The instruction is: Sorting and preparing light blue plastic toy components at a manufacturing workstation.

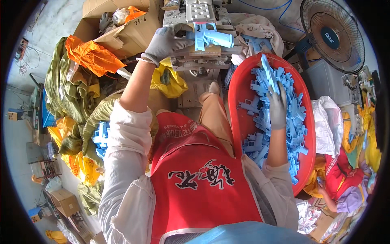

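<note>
My left hand (pixel 165 42), in a grey glove, pinches the left side of a light-blue plastic toy pistol (pixel 219 38). That pistol lies on the small bed of a metal bench machine (pixel 200 11), right under its head. Over the red oval tub (pixel 232 118), my right hand (pixel 278 109), gloved in grey too, has its fingers round the lower end of another blue toy pistol (pixel 268 74), held up on edge. Below it, the tub holds a heap of similar blue toy pistols (pixel 294 130). The palm sides of both hands are hidden.
A fan (pixel 331 38) stands at the far right, beyond the tub. An open cardboard box (pixel 138 30) is at the far left. Green sacks (pixel 67 87), one with more blue pieces (pixel 100 140), sit left of my arm. Another person (pixel 345 179) is at the right.
</note>
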Tool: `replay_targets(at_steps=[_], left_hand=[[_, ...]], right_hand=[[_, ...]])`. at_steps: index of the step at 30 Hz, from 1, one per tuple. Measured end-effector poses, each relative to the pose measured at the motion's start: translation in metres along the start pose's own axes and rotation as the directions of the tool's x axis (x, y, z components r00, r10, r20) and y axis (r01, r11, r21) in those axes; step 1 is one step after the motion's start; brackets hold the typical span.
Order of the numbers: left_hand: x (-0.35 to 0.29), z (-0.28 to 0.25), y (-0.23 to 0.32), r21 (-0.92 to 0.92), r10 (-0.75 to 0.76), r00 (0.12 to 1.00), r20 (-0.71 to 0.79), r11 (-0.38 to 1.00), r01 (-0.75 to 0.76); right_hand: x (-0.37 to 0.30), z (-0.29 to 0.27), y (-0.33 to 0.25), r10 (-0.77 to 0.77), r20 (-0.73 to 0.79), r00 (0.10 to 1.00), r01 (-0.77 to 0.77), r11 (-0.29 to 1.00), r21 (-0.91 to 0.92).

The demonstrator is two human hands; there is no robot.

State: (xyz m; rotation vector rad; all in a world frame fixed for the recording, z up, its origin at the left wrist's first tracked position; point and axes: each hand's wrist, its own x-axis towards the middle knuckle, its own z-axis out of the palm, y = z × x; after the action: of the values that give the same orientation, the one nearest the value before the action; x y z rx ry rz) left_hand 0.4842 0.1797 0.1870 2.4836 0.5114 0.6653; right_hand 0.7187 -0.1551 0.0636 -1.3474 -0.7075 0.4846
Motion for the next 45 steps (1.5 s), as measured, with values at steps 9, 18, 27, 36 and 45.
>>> replay_targets(at_steps=[9, 18, 27, 36, 45], left_hand=[[-0.118, -0.032, -0.011, -0.248, -0.288, 0.934, -0.210, 0.940, 0.234], [-0.304, -0.089, -0.027, -0.153, -0.586, 0.655, -0.477, 0.789, 0.595], [-0.408, -0.107, -0.019, -0.296, -0.691, 0.448, -0.567, 0.679, 0.673], [-0.440, -0.129, -0.007, -0.143, -0.648, 0.298, -0.701, 0.537, 0.831], [-0.391, -0.125, -0.023, -0.012, -0.694, 0.523, -0.495, 0.607, 0.795]], right_hand=[[0.104, 0.114, -0.039, -0.302, 0.423, 0.854, 0.392, 0.909, -0.144], [0.141, 0.125, -0.062, -0.378, 0.792, 0.480, 0.877, 0.228, -0.422], [0.141, 0.091, -0.049, -0.487, 0.603, 0.632, 0.751, 0.576, -0.322], [0.023, -0.044, 0.217, 0.462, 0.229, 0.857, 0.203, 0.106, -0.973], [-0.003, -0.055, 0.291, 0.288, 0.280, 0.916, 0.347, -0.215, -0.913]])
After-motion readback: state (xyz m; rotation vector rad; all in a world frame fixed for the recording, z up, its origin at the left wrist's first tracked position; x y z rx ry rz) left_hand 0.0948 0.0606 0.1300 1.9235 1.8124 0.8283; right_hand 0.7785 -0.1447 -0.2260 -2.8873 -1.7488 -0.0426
